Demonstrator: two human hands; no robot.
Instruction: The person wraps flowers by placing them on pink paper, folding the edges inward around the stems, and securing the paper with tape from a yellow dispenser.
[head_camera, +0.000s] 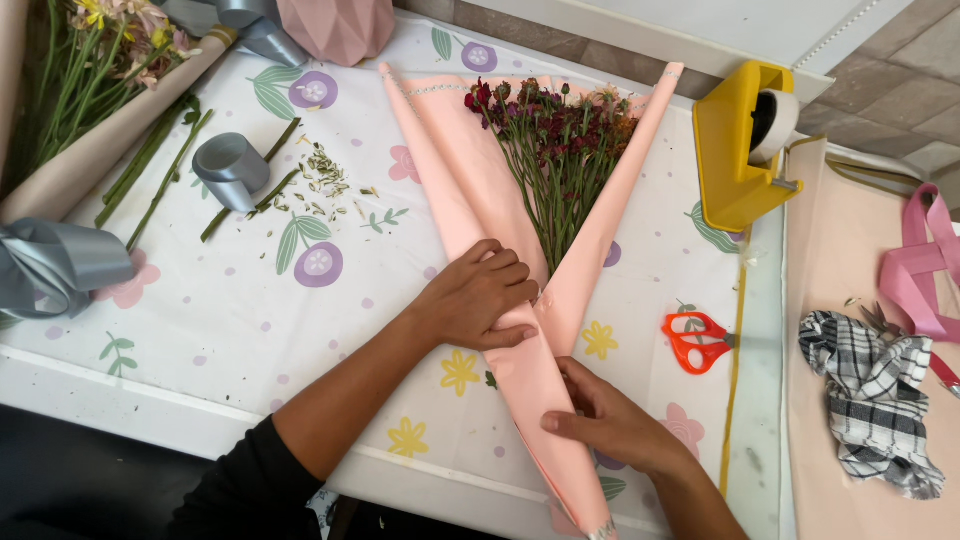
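A bouquet of small dark red flowers (555, 130) on green stems lies on the table, wrapped in a cone of pink paper (445, 160). My left hand (480, 295) presses flat on the left fold of the paper where the two flaps meet. Lower down, my right hand (610, 425) pinches the narrow end of the cone, thumb on top. The stems' lower ends are hidden inside the wrap.
Orange scissors (697, 340) lie right of the cone. A yellow tape dispenser (745, 145) stands at the back right. Grey ribbon rolls (230, 170), cut stems (150, 165) and trimmings lie left. A checked cloth (875, 400) and pink ribbon (920, 265) sit at the right.
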